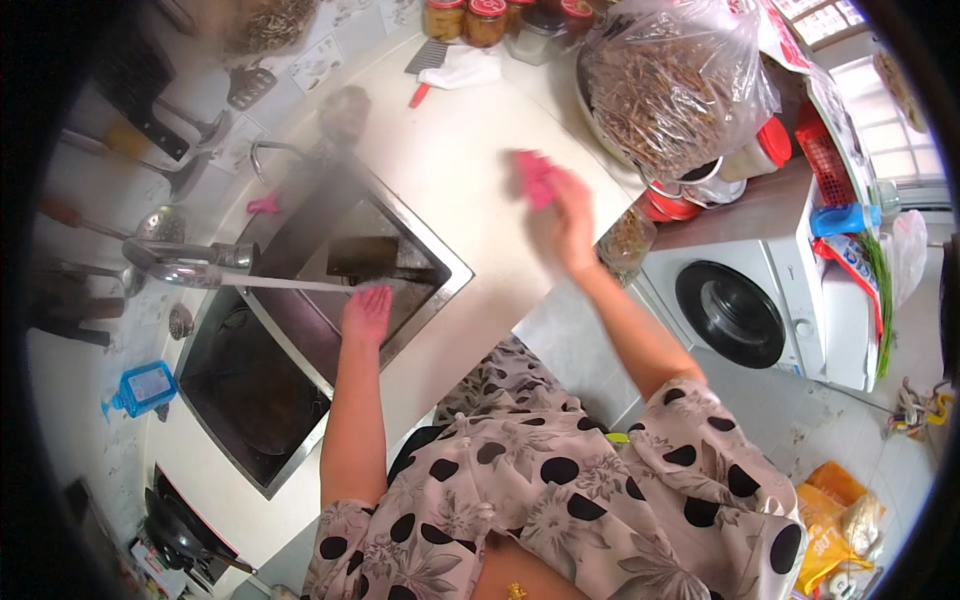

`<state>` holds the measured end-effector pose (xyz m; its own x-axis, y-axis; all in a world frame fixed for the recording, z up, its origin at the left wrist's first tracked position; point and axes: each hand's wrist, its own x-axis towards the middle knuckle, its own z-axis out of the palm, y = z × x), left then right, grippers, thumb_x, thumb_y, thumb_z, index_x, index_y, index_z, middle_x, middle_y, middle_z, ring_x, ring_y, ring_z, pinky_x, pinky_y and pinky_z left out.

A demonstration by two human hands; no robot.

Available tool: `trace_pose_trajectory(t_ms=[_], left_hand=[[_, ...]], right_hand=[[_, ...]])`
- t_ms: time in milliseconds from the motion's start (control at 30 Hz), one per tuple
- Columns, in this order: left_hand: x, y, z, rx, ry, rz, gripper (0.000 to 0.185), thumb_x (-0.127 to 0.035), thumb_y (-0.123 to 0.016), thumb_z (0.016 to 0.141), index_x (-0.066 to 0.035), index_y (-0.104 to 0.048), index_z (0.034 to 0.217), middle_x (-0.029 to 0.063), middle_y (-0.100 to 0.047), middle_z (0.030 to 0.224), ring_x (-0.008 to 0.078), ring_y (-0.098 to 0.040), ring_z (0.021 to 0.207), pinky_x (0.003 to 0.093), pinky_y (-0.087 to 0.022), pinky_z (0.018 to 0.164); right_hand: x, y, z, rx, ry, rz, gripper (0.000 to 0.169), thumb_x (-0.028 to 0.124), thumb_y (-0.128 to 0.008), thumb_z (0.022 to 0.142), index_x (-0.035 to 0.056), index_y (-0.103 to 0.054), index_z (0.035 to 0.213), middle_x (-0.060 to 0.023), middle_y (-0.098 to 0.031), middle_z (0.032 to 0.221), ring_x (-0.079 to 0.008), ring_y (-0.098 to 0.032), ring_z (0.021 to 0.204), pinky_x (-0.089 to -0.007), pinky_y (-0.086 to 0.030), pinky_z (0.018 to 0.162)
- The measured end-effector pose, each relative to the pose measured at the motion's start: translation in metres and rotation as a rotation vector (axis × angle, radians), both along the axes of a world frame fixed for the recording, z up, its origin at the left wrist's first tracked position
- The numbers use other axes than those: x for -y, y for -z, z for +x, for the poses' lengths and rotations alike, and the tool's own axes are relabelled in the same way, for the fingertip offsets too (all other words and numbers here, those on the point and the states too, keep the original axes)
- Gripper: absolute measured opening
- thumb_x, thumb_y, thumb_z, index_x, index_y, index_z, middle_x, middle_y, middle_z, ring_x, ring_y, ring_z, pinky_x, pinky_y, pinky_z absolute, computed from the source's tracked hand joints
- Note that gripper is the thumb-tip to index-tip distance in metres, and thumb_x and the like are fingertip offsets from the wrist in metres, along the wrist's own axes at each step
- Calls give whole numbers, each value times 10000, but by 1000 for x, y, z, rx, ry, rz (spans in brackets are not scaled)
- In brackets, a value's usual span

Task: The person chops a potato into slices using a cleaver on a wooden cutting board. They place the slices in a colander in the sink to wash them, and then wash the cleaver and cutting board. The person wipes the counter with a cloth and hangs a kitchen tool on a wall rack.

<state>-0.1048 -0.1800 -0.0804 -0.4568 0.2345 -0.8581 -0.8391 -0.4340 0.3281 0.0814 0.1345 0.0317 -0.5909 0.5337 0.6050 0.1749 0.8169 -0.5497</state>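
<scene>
Water runs from the metal faucet point(180, 271) onto my left hand point(367, 311), which is held over the right-hand basin of the double sink point(450, 281) with its fingers extended. My right hand point(571, 217), slightly blurred, grips a pink cloth point(535, 178) over the pale countertop point(480, 187); whether the cloth touches the surface cannot be told. Inside the basin lies a dark rectangular object point(364, 256). A small pink item point(264, 204) rests behind the sink near the wall.
Jars point(486, 21), a white cloth point(465, 67) and a red-handled tool point(418, 95) stand or lie at the back. At right are a plastic bag of dried stalks point(667, 97) and a washing machine point(731, 315). A blue soap bottle point(148, 388) is at left, below hanging utensils point(161, 225).
</scene>
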Motion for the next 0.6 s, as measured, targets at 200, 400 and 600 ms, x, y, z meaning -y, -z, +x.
trace_pose_trajectory(t_ms=[200,400,600], left_hand=[[8,7,10,-21,7,48,528,-263,-400,1036,127,-314,1382,258,-397,1404,374,-459,1277,450,-413,1102],[22,13,16,-19,50,72,600,-358,-448,1014,63,-310,1419,259,-380,1426,392,-426,1304,481,-386,1107],[-42,-32,9,-122,196,244,669,-632,-570,877,-71,-524,1238,149,-563,1219,316,-552,1132,475,-459,991]], right_hand=[[-111,80,47,407,531,-52,453,0,-508,832,4,-534,1285,-279,-525,1235,-439,-484,1133,-484,-388,1002],[36,72,-70,201,33,1,552,-122,-505,719,41,-574,1243,-222,-543,1287,-419,-484,1205,-453,-394,1065],[142,76,-108,170,-654,-436,394,-28,-550,844,21,-602,1232,-218,-542,1316,-408,-491,1221,-426,-386,1066]])
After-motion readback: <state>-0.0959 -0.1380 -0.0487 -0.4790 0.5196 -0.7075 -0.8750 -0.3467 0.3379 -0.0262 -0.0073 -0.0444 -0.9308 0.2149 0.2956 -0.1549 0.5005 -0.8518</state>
